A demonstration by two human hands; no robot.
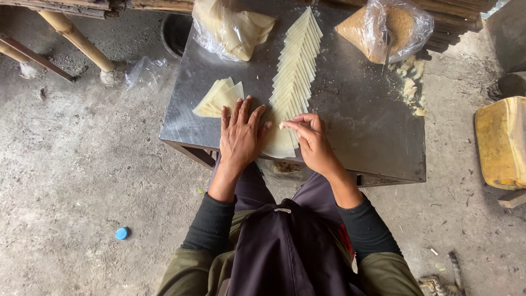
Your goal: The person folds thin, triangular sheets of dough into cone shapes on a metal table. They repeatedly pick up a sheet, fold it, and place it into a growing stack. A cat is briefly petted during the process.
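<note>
A long overlapping row of pale triangular dough wrappers (296, 71) runs down the middle of a small metal table (361, 126). My left hand (240, 131) lies flat, fingers spread, on the near end of the row. My right hand (310, 137) is beside it with fingertips pinched together, touching the row's near end. A small fanned stack of wrappers (218, 98) lies just left of my left hand.
A clear bag of more wrappers (233, 27) sits at the table's back. A bag of brown crumbly filling with a spoon (386, 27) is at the back right, crumbs (411, 82) beside it. A yellow jerrycan (501, 142) stands right. A blue cap (121, 233) lies on the concrete floor.
</note>
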